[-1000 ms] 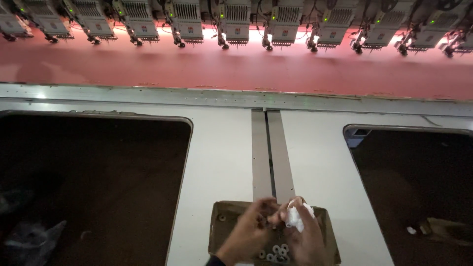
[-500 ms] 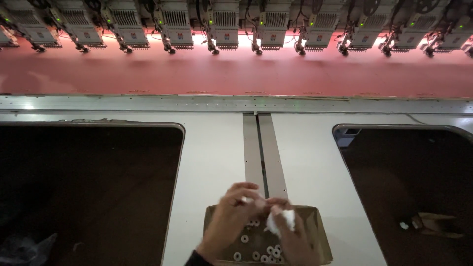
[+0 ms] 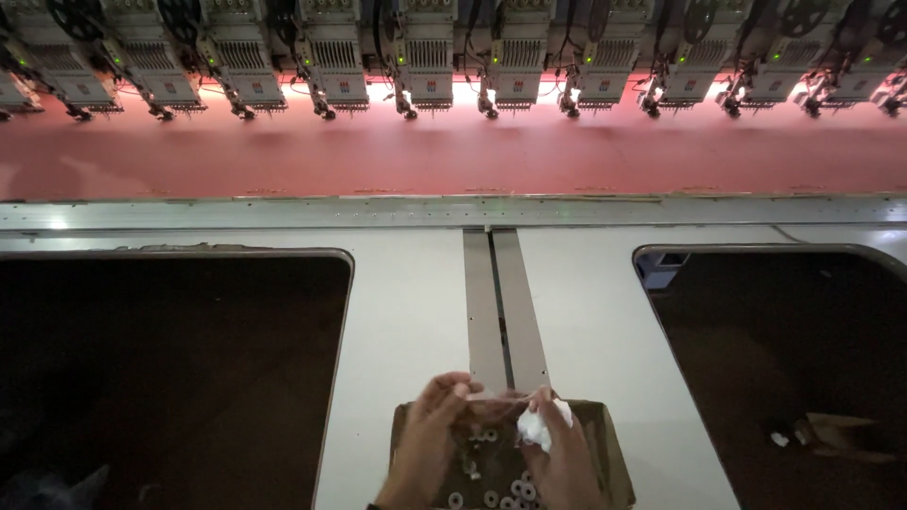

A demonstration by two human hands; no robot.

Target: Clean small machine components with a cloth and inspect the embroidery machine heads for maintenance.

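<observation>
head | right hand (image 3: 557,453) grip closed on white wad (image 3: 535,428) | left hand (image 3: 430,434) pinching thread

2 hands (image 3: 430,444), 1 box (image 3: 605,444), roughly 7 bobbins (image 3: 487,496).

Two bare hands enter from the bottom edge of the head view: the left hand (image 3: 427,444) and the right hand (image 3: 559,458), both without gloves, rings or a watch. A thin strip of dark sleeve or cuff shows at the left wrist, right at the bottom edge; the right wrist is cut off.
</observation>
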